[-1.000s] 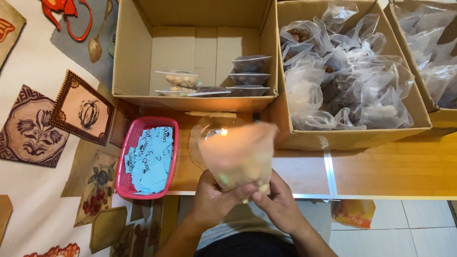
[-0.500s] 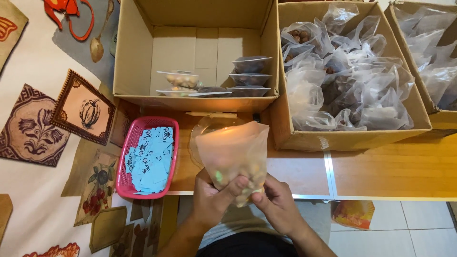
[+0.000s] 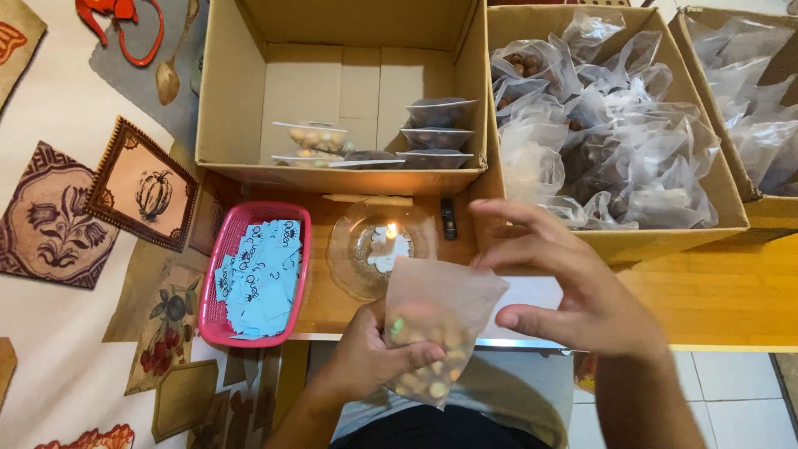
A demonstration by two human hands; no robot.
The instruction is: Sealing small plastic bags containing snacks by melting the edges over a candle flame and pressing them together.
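The left hand (image 3: 366, 357) is clenching its fingers around a small clear bag of sweets (image 3: 432, 328), just below the lit candle (image 3: 390, 233), while the right hand (image 3: 565, 287) is hovering beside it, fingers spread and released.

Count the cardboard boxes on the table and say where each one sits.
3. An open box sits at centre-left with a few sealed packets inside, a second box right of it is full of clear bags, and a third box is cut off at the right edge; more may lie beyond.
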